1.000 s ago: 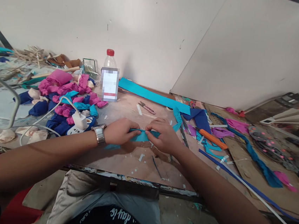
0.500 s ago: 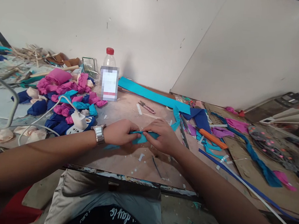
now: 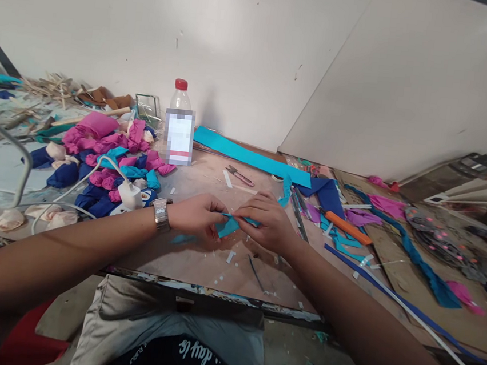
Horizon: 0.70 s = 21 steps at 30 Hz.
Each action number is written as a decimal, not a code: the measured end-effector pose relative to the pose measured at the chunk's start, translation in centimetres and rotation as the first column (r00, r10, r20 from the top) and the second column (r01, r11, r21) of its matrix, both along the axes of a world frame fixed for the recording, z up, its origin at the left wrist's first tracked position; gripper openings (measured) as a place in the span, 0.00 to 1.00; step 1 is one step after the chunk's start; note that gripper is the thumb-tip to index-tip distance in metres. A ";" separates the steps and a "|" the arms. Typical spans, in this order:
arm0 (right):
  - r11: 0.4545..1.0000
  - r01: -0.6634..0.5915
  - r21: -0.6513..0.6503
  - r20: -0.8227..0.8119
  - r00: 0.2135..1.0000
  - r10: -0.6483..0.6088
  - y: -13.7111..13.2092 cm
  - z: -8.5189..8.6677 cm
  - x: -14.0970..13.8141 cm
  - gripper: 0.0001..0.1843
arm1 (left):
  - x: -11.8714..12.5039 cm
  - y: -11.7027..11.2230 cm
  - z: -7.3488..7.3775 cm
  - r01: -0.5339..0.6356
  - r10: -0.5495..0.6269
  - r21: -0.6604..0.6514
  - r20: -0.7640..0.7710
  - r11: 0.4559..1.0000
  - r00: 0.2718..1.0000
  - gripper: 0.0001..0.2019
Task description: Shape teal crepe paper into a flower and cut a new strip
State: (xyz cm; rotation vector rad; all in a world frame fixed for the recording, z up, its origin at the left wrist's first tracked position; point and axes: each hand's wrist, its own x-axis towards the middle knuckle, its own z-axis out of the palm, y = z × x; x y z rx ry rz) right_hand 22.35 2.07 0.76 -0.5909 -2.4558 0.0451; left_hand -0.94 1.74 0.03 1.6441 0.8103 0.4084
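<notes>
A turquoise fabric strip (image 3: pixel 227 227) is pinched between both hands above the table's front half. My left hand (image 3: pixel 195 215), with a metal watch on its wrist, grips the strip's left part between thumb and fingers. From the other side my right hand (image 3: pixel 266 219) pinches the strip, its fingers bent over and hiding part of it. Another turquoise piece (image 3: pixel 184 239) shows below my left hand. Beyond the hands lie small pink-handled thread snips (image 3: pixel 239 175). A long flat turquoise strip (image 3: pixel 250 157) runs along the wall.
Crumpled pink, blue and turquoise fabric pieces (image 3: pixel 113 141) pile up at the left, with a white charger (image 3: pixel 130 194) and cable. A red-capped bottle (image 3: pixel 180 96) stands behind. On the right are an orange utility knife (image 3: pixel 346 227), fabric scraps and a long white stick (image 3: pixel 423 320).
The fingers of my left hand have shifted lower around the fabric, and more of its underside shows. The turquoise end behind my right hand has shortened. Both hands stay close together.
</notes>
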 end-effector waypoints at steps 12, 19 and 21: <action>0.998 -0.022 0.050 0.028 0.999 0.020 0.0 0.0 0.1 0.06 | 0.2 -0.3 0.2 -0.035 0.074 -0.304 0.118 0.952 0.990 0.20; 0.999 -0.017 0.039 0.011 1.000 0.016 -0.1 0.1 -0.1 0.06 | 0.0 0.1 0.0 -0.072 0.074 -0.089 0.017 0.993 0.997 0.22; 1.000 -0.009 0.021 0.007 1.000 0.009 -0.2 0.2 -0.1 0.06 | -0.1 0.2 -0.1 -0.078 0.078 -0.046 0.002 0.996 0.997 0.21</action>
